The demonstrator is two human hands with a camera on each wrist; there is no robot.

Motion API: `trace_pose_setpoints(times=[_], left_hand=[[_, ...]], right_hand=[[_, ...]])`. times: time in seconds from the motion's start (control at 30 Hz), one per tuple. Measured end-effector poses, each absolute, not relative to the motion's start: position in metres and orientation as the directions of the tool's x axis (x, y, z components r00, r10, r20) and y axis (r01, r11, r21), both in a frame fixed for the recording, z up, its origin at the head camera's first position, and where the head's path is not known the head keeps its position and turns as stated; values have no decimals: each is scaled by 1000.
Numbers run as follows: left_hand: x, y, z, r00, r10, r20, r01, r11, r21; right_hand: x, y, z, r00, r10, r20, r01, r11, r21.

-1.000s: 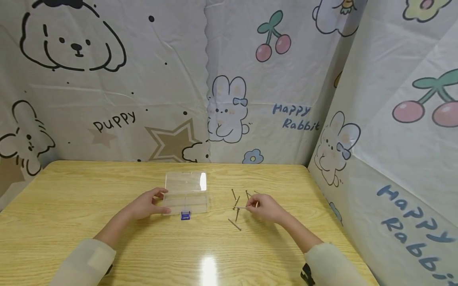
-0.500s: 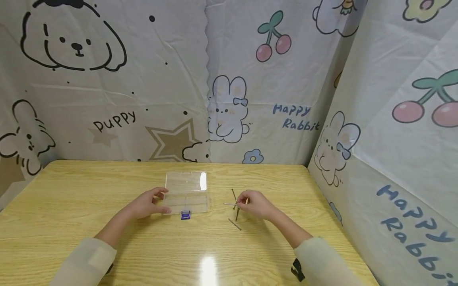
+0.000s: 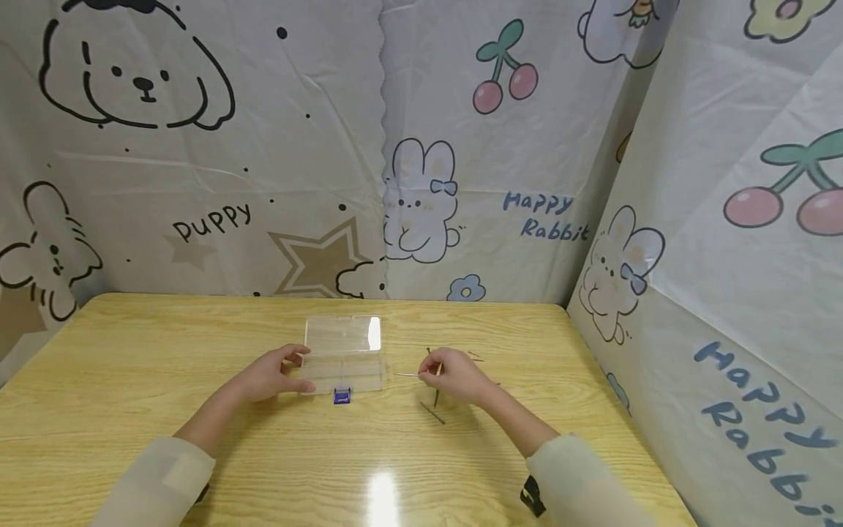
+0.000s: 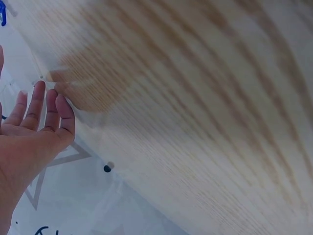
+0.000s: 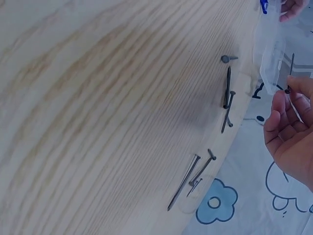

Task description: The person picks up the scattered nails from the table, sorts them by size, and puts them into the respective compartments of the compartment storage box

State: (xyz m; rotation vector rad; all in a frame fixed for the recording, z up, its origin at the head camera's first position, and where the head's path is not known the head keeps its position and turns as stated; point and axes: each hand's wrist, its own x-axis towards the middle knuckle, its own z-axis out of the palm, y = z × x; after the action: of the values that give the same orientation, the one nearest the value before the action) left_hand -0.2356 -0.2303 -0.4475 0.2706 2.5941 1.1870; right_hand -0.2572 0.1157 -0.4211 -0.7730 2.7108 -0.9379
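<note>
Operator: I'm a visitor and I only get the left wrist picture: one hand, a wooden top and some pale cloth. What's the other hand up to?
Observer: The right hand is pinching a thin nail at the fingertips.
Operator: Oh! And is there some sort of container? I can't make one out properly.
Observer: Yes, a clear plastic box, with its lid open on the far side.
Operator: Are any more nails lying about?
Observer: Several loose nails lie on the table, to the right of the box.
</note>
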Motion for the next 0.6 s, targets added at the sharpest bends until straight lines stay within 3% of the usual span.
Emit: trace_pose_setpoints(times=[0.6], left_hand=[[-236, -229, -448, -946, 266, -183, 34, 646, 763]], right_hand=[[-256, 74, -424, -818, -574, 38, -470, 629, -620]])
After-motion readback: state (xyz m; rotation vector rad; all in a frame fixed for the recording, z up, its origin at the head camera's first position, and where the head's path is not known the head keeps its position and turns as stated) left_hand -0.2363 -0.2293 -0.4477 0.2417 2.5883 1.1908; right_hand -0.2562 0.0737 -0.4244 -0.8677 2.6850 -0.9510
